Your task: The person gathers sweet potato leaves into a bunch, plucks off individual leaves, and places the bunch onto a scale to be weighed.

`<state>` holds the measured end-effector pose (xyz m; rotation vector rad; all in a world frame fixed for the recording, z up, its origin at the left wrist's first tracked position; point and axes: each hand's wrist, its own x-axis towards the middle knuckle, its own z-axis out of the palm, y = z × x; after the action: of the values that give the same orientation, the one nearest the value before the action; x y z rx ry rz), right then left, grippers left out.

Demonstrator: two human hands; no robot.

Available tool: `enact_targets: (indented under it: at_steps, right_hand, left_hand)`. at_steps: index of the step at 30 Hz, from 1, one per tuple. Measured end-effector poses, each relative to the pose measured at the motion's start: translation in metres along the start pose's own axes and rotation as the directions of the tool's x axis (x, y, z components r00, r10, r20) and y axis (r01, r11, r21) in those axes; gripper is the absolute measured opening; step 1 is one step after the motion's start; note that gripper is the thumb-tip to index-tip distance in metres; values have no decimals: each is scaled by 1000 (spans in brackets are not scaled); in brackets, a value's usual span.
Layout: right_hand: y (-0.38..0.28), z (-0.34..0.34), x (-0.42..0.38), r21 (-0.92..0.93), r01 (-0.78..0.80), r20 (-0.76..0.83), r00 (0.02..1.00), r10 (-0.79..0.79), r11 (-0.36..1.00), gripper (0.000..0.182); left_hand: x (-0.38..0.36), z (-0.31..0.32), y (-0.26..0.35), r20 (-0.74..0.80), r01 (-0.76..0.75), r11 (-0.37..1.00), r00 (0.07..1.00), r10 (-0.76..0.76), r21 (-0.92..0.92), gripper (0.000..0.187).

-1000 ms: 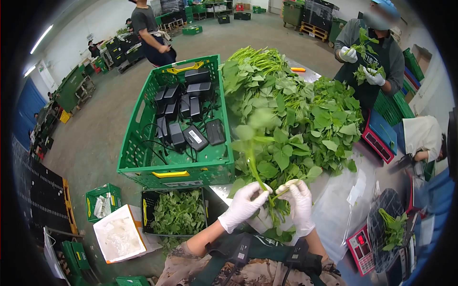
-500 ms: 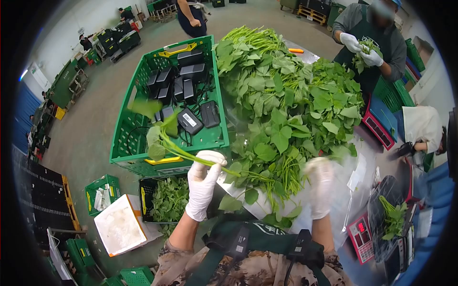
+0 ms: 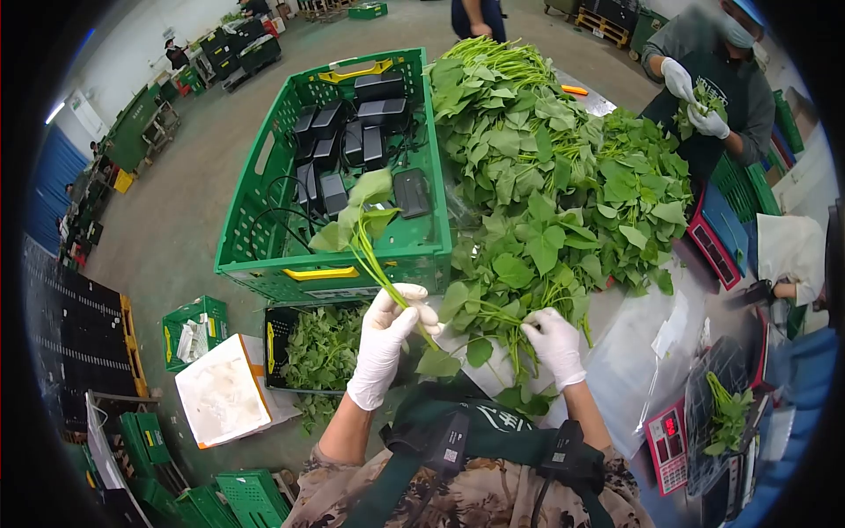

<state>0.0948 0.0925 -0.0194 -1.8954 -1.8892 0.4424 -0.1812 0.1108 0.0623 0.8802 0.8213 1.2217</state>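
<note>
My left hand (image 3: 378, 356), in a white glove, is closed around a few leafy green stems (image 3: 371, 260). They stand nearly upright, their leaves in front of the green crate. My right hand (image 3: 558, 350), gloved too, pinches at a thin stem (image 3: 495, 312) by the near edge of the heap of leafy greens (image 3: 550, 167); leaves partly hide what its fingertips hold. Loose leaves and stems hang between the two hands.
A green crate (image 3: 236, 231) with black electronic devices stands at left, above a black crate of greens (image 3: 321, 348). A white foam box (image 3: 220, 396) sits on the floor. Red scales (image 3: 667, 447) stand at right. Across the table a gloved co-worker (image 3: 704, 97) handles greens.
The stems in my left hand have swung more upright. My right hand has moved left to the stems at the heap's near edge, its fingers now closed. The view has shifted a little.
</note>
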Motion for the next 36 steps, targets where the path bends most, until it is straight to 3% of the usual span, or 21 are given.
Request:
enact_targets:
  at_steps: [4, 6, 7, 11, 15, 19, 22, 27, 30, 32, 35, 36]
  right_hand:
    - [-10, -35, 5, 329, -130, -34, 988, 149, 936, 6]
    - [3, -34, 8, 564, -143, -42, 979, 201, 813, 4]
    - [6, -38, 9, 730, -202, 40, 966, 254, 652, 5]
    - [-7, -58, 9, 942, -179, 115, 967, 229, 282, 6]
    - [-20, -63, 8, 985, -94, 68, 982, 176, 145, 6]
    - [-40, -67, 4, 949, -37, -12, 988, 154, 314, 9]
    - [-51, -66, -1, 740, -13, -101, 986, 130, 673, 10]
    - [-68, -67, -8, 552, 128, -244, 970, 12, 824, 10]
    - [-69, -69, -11, 466, 171, -251, 966, -56, 868, 10]
    - [-58, -65, -14, 315, 159, -175, 979, -108, 936, 12]
    - [-31, -55, -16, -14, 223, -34, 974, -223, 975, 22]
    - [-36, -56, -17, 150, 175, -41, 984, -171, 973, 21]
  left_hand:
    - [3, 5, -11, 87, 78, 971, 994, -60, -227, 9]
    - [6, 7, -20, 172, 127, 934, 982, -73, -334, 11]
    - [5, 12, -20, 177, 174, 911, 978, -114, -374, 15]
    - [2, 28, -30, 246, 299, 866, 946, -213, -400, 9]
    - [7, 47, -36, 212, 301, 891, 947, -240, -339, 15]
    - [14, 70, -37, 179, 288, 944, 949, -259, -160, 21]
    - [20, 90, -42, 213, 260, 962, 947, -239, -78, 28]
    - [24, 100, -56, 177, 240, 961, 961, -214, -138, 22]
    - [32, 86, -60, 153, 260, 963, 957, -247, -69, 14]
    - [37, 80, -51, 157, 251, 947, 962, -222, -202, 6]
    - [40, 70, -50, 144, 256, 941, 963, -229, -221, 8]
    - [39, 73, -49, 127, 250, 942, 966, -227, -222, 9]
